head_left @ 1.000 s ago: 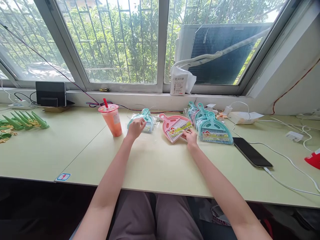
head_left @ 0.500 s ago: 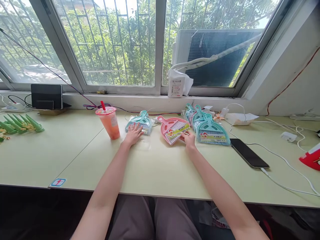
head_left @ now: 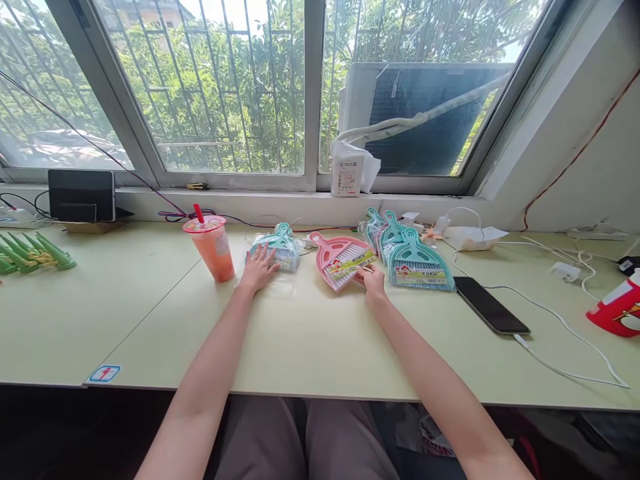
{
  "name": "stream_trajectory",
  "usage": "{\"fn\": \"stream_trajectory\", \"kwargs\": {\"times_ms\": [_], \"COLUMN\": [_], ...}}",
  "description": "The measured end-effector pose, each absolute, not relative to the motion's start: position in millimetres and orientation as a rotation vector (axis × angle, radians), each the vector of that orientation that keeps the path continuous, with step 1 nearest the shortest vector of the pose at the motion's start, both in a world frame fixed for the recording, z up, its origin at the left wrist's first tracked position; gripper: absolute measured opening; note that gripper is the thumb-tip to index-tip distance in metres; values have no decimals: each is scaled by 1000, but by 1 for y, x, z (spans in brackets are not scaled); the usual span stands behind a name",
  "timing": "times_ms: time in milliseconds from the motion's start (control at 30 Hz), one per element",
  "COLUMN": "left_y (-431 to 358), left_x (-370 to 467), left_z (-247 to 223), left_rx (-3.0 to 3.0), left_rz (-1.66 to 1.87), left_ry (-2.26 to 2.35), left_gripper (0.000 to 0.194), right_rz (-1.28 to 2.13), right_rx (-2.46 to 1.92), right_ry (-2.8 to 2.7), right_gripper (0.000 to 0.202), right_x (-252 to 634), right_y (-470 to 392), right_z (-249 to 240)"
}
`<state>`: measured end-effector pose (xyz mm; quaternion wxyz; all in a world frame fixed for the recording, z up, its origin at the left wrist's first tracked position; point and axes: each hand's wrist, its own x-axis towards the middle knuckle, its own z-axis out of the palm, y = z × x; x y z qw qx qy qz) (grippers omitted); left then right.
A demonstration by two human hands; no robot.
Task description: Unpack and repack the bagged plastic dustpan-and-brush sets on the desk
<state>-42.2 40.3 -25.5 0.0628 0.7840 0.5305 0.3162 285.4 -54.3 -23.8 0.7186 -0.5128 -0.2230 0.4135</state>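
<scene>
My right hand [head_left: 373, 280] grips the lower right edge of a pink dustpan and brush set [head_left: 337, 257], fingers closed round it. A printed yellow-green label crosses its white bristles. Spread out flat, my left hand [head_left: 260, 268] rests on the left side of a teal dustpan set [head_left: 286, 252] in clear wrapping. Part of that set is hidden under the fingers. To the right of my right hand, another teal dustpan set [head_left: 420, 260] lies at the front of a row of several teal and pink ones.
A cup of orange drink [head_left: 213, 250] with a red straw stands left of my left hand. On the right lie a black phone [head_left: 490, 305] with a white cable and a red container [head_left: 617, 310]. A tablet [head_left: 81, 195], green plastic pieces [head_left: 37, 253] and a tissue pack [head_left: 346, 175] are further off.
My left hand has slid slightly left on the teal set. The right hand keeps its grip on the pink set. The whole view has shifted a little.
</scene>
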Motion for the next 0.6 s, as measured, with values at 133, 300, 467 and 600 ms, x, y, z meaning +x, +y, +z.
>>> {"fn": "stream_trajectory", "kwargs": {"times_ms": [133, 300, 467, 600], "left_y": [21, -7, -25, -29], "left_x": [-19, 31, 71, 78], "left_z": [4, 29, 16, 8], "left_rx": [2245, 1564, 1328, 1211], "left_rz": [1368, 1452, 1184, 1257], "left_ry": [1375, 1091, 858, 762], "left_gripper": [34, 20, 35, 40], "right_rz": [923, 962, 1030, 1102], "right_rx": [-1116, -991, -912, -948], "right_ry": [-495, -588, -735, -775], "right_gripper": [19, 20, 31, 23], "right_x": [282, 277, 269, 265], "right_y": [-57, -63, -67, -66], "right_z": [-20, -15, -11, -9]}}
